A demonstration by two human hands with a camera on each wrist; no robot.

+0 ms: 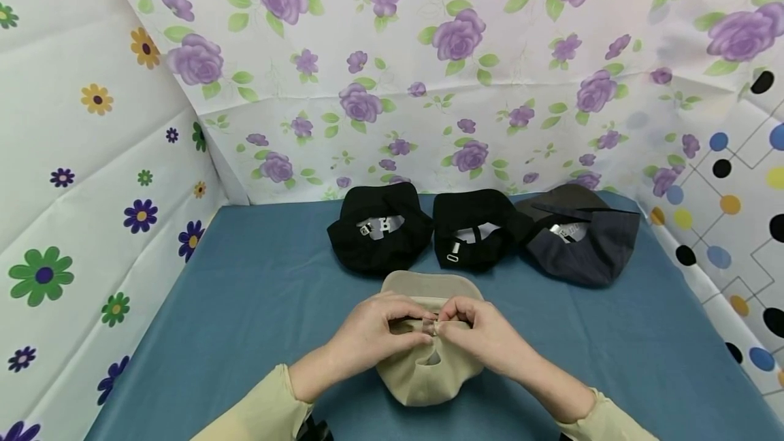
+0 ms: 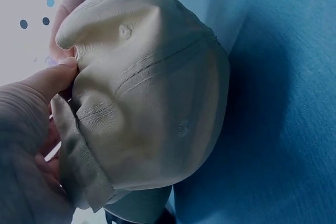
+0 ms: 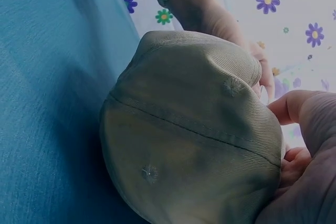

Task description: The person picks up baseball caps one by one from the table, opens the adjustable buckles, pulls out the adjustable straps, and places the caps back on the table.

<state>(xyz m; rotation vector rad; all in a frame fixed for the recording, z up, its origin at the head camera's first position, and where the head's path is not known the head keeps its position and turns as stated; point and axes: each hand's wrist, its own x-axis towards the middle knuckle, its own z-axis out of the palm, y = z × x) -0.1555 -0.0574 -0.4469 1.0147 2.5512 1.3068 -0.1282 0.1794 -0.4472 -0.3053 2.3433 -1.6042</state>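
A beige baseball cap (image 1: pixel 422 386) is in front of me on the blue cloth, its brim (image 1: pixel 431 283) pointing to the far side and its back opening toward me. My left hand (image 1: pixel 376 325) pinches the back edge of the cap from the left, thumb and fingertips at the strap. From the right, my right hand (image 1: pixel 490 339) pinches the same strap close by, and a small shiny buckle (image 1: pixel 430 327) shows between the fingertips. In the left wrist view the crown (image 2: pixel 157 93) shows seams and stitched eyelets; the right wrist view shows the crown's other side (image 3: pixel 189 129).
Along the back of the blue cloth (image 1: pixel 269 271) lie a black cap (image 1: pixel 380 257), another black cap (image 1: pixel 471 206) and a dark grey cap (image 1: pixel 588 257). Floral sheets (image 1: pixel 367 53) hang behind and at the left, and a dotted sheet (image 1: pixel 729 250) stands at the right.
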